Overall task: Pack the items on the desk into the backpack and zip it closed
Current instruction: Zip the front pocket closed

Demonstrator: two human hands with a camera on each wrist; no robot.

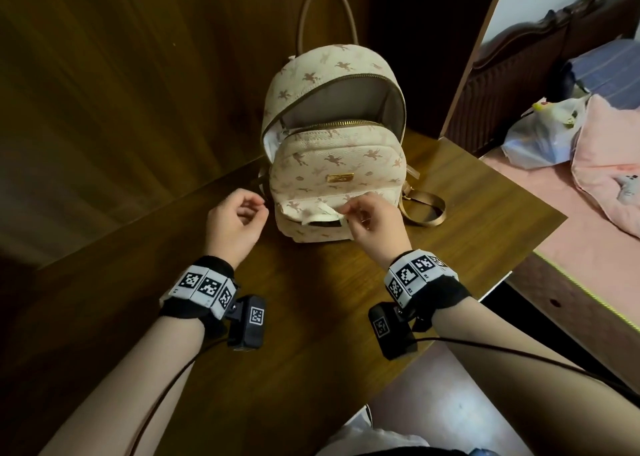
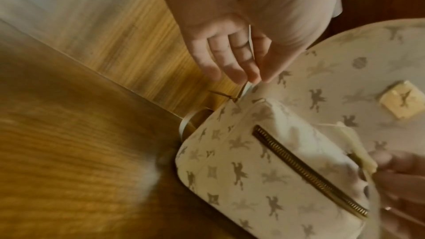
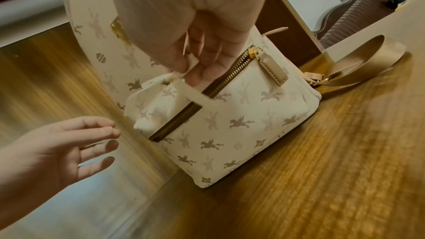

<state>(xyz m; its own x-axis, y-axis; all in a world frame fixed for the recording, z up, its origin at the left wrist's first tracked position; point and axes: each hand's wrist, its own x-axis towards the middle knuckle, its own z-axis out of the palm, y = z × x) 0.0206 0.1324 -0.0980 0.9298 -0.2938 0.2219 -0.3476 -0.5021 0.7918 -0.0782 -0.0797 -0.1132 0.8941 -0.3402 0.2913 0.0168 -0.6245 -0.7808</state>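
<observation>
A cream backpack printed with winged horses stands upright on the wooden desk. Its main compartment gapes open at the top, with white paper showing inside. The low front pocket is unzipped, and its tan zipper pull sits at the right end. My right hand pinches the pocket's cream upper edge and lifts it, fingertips at the opening. My left hand hovers by the bag's left side near a zipper end, loosely curled and holding nothing.
A tan shoulder strap loops onto the desk right of the bag. Dark wood panelling rises behind and to the left. Past the desk's right edge is a bed with pink bedding and a plastic bag.
</observation>
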